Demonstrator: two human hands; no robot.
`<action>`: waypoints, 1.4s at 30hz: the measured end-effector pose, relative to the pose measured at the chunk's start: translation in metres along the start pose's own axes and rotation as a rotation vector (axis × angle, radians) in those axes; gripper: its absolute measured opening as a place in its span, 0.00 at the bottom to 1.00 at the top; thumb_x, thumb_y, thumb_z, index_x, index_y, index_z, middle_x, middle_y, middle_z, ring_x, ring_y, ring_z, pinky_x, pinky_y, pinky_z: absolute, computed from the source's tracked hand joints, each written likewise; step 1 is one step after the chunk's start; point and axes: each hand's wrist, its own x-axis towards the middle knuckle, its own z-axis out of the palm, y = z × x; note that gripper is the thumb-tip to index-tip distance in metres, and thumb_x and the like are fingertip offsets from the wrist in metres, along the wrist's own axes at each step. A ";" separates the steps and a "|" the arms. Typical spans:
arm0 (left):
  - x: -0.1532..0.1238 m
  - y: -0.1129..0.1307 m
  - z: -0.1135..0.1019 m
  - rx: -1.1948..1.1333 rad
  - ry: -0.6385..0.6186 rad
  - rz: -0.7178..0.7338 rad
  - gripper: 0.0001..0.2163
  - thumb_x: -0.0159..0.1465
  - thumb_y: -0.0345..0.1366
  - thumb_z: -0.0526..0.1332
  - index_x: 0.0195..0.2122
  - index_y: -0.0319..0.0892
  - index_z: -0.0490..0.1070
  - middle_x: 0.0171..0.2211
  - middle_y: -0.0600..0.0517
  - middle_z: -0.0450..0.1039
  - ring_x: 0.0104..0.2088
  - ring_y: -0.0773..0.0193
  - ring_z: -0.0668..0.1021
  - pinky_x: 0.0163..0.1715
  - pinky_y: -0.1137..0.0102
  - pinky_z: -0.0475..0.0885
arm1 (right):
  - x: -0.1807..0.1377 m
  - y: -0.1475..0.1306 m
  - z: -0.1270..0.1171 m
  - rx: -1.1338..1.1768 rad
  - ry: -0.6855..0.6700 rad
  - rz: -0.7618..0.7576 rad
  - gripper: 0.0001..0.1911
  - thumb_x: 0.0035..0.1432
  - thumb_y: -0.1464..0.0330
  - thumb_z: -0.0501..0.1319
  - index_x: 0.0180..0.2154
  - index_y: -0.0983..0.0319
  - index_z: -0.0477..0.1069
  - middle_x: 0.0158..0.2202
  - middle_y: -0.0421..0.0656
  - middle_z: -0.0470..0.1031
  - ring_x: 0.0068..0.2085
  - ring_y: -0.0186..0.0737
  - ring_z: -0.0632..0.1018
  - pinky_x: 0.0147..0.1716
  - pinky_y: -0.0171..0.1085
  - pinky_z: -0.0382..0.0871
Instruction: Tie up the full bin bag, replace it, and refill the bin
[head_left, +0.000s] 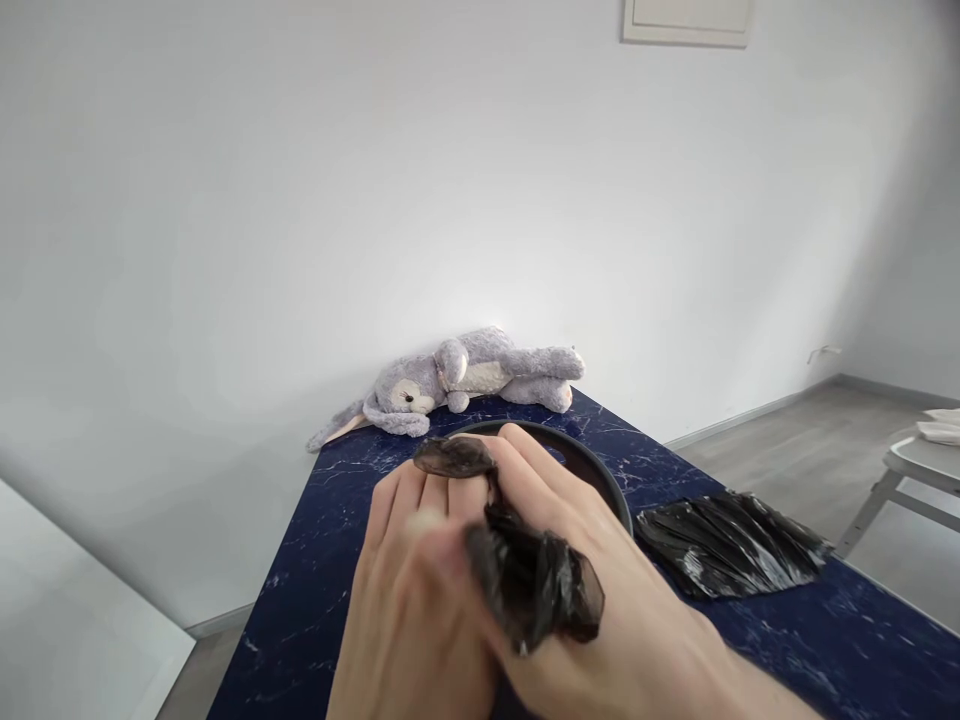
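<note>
My left hand (420,600) and my right hand (600,560) are pressed together near the front, fingers curled. Between them they grip a thin black plastic bag (536,585). One bunched end of it sticks out over my right hand, and a smaller loop shows above the fingers. Part of the bag is hidden inside my hands. Just behind them stands a round dark container, its rim (611,485) partly covered by my hands. To the right lies a flat, creased stack of black plastic bags (739,545).
A dark blue marble-patterned table (300,580) reaches to the white wall. A lilac plush rabbit (450,380) lies on its side at the far end. At the right edge stands a grey folding stool or table (915,470) with white cloth or paper. A white panel (82,620) is at lower left.
</note>
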 end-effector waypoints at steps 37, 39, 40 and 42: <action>0.009 -0.010 -0.007 -0.287 -0.111 -0.053 0.06 0.71 0.41 0.64 0.37 0.49 0.73 0.42 0.50 0.81 0.47 0.54 0.80 0.46 0.65 0.78 | 0.026 0.054 -0.042 -0.315 0.123 -0.346 0.21 0.53 0.84 0.52 0.44 0.57 0.68 0.39 0.40 0.78 0.33 0.34 0.73 0.29 0.34 0.59; 0.010 -0.013 -0.007 -0.365 -0.109 -0.124 0.11 0.75 0.46 0.57 0.42 0.49 0.77 0.45 0.49 0.82 0.50 0.52 0.81 0.49 0.63 0.78 | 0.027 0.054 -0.041 -0.301 0.196 -0.432 0.18 0.58 0.84 0.54 0.42 0.57 0.69 0.44 0.42 0.76 0.35 0.35 0.73 0.29 0.35 0.59; 0.011 -0.015 -0.007 -0.390 -0.103 -0.194 0.15 0.77 0.48 0.53 0.46 0.50 0.78 0.47 0.48 0.82 0.51 0.52 0.81 0.51 0.62 0.78 | 0.028 0.054 -0.040 -0.308 0.231 -0.467 0.18 0.59 0.84 0.54 0.41 0.57 0.70 0.44 0.43 0.74 0.36 0.35 0.72 0.29 0.35 0.59; 0.017 -0.017 -0.007 -0.419 -0.110 -0.333 0.21 0.79 0.51 0.48 0.54 0.51 0.78 0.51 0.48 0.82 0.53 0.53 0.82 0.55 0.61 0.77 | 0.029 0.055 -0.039 -0.327 0.272 -0.533 0.18 0.60 0.85 0.53 0.39 0.58 0.70 0.38 0.42 0.70 0.34 0.35 0.69 0.30 0.36 0.59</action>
